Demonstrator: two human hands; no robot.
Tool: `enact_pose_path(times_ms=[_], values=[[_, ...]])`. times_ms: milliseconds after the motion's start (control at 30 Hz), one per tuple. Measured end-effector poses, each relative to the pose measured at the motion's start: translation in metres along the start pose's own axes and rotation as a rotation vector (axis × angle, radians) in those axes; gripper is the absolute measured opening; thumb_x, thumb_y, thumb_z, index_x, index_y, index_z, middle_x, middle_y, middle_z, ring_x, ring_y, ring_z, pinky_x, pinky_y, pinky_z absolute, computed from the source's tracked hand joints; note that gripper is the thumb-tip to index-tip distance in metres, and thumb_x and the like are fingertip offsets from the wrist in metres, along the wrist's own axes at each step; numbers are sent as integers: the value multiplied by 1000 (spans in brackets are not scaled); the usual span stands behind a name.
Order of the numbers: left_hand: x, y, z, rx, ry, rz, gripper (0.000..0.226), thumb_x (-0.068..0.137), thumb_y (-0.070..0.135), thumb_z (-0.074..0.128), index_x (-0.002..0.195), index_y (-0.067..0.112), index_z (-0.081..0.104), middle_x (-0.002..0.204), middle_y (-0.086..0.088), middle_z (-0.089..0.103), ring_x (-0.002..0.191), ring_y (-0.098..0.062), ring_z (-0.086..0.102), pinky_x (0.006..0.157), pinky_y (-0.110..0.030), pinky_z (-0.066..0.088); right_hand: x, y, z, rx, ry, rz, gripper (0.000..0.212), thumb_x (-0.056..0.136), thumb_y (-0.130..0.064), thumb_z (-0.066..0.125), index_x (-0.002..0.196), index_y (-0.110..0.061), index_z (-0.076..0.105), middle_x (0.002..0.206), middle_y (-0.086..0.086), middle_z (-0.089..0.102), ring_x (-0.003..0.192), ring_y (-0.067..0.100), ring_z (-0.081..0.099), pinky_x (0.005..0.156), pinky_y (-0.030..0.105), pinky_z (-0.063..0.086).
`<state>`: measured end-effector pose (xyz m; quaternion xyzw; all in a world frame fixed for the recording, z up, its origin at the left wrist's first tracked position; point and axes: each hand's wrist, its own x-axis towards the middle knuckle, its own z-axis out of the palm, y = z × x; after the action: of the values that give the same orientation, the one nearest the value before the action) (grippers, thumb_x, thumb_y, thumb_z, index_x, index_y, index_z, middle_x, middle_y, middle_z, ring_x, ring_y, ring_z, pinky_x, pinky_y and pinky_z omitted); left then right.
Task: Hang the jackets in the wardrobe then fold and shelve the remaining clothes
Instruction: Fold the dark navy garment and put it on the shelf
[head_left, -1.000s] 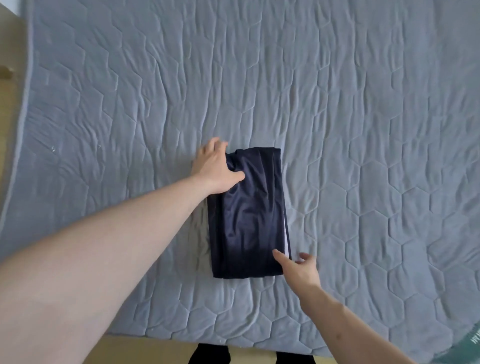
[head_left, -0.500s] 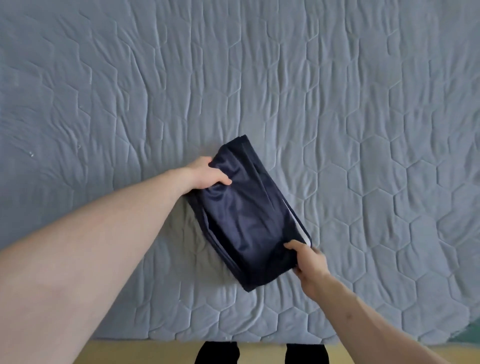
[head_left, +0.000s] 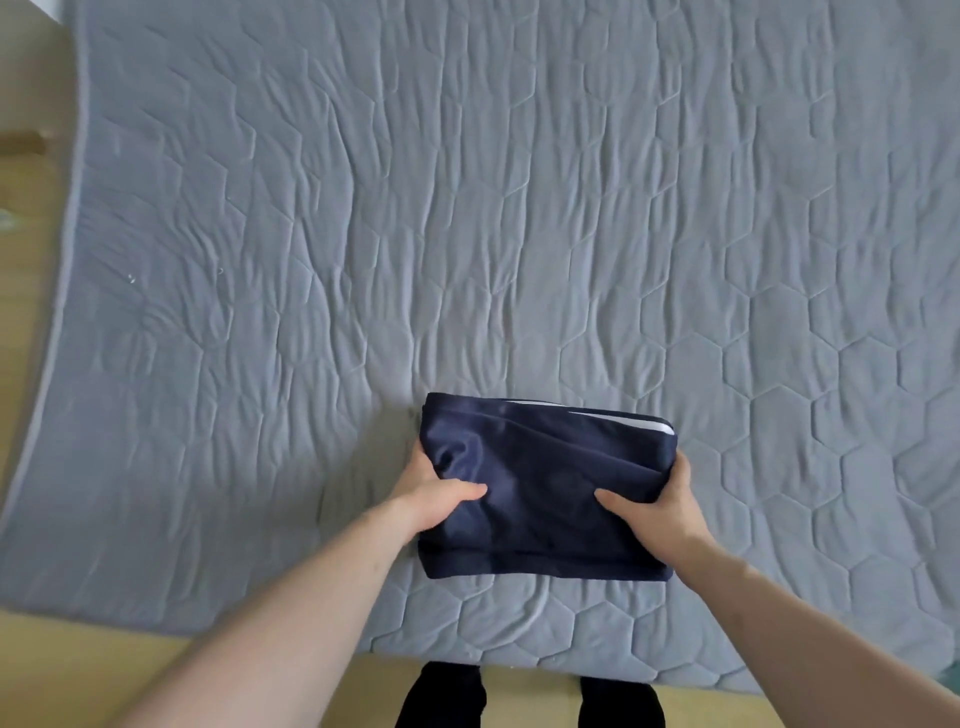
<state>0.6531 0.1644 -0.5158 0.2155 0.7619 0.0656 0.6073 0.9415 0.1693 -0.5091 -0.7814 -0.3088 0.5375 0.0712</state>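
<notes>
A folded navy garment (head_left: 545, 483) with a thin white stripe at its far right edge is held over the near part of the grey quilted bed (head_left: 467, 234). My left hand (head_left: 431, 493) grips its left side, thumb on top and fingers underneath. My right hand (head_left: 660, 504) grips its right side the same way. The garment lies crosswise, long side left to right. Whether it still touches the bed I cannot tell.
The bed cover spreads wide to the far side and both sides. A yellowish wooden floor (head_left: 78, 670) shows along the near edge and at the left. My feet in dark socks (head_left: 447, 696) stand at the bed's near edge.
The garment has turned from lengthwise to crosswise and come nearer to me. My hands shifted from its far and near ends to grip its left and right sides.
</notes>
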Motion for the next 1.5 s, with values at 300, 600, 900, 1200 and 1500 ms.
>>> enact_pose_path(times_ms=[300, 600, 900, 1200, 1500], values=[[-82, -1, -26, -72, -35, 96, 42, 83, 16, 77, 120, 27, 62, 106, 9, 75, 97, -13, 72, 85, -29, 55, -78, -6, -16, 166, -11, -10, 40, 85, -17, 78, 113, -38, 59, 103, -7, 73, 93, 16, 71, 77, 35, 58], [-288, 5, -83, -215, -25, 170, 43, 76, 29, 80, 117, 26, 67, 109, 5, 77, 104, -18, 73, 92, -37, 56, -245, -72, -85, 178, -130, -117, 39, 87, -11, 77, 107, -42, 63, 97, -15, 76, 86, 3, 73, 70, 22, 56], [-482, 9, -108, -348, 161, 289, 54, 74, 27, 78, 125, 25, 62, 113, 9, 76, 104, -10, 72, 96, -40, 56, -375, -140, -134, 129, -331, -285, 40, 87, -17, 75, 104, -51, 64, 98, -13, 76, 88, 8, 75, 66, 25, 61], [-607, -21, -116, -580, 534, 464, 120, 84, 18, 82, 156, 52, -7, 150, 29, 38, 132, 11, 45, 103, -15, 41, -466, -215, -126, -9, -559, -536, 41, 88, -10, 74, 100, -49, 68, 98, -10, 77, 89, 9, 75, 71, 26, 59], [-672, -93, -192, -806, 819, 473, 105, 69, 46, 78, 146, 66, 10, 138, 31, 52, 111, 13, 60, 92, -23, 49, -563, -290, -35, -153, -773, -748, 42, 86, -10, 75, 110, -43, 67, 99, -12, 77, 90, 8, 74, 67, 21, 59]])
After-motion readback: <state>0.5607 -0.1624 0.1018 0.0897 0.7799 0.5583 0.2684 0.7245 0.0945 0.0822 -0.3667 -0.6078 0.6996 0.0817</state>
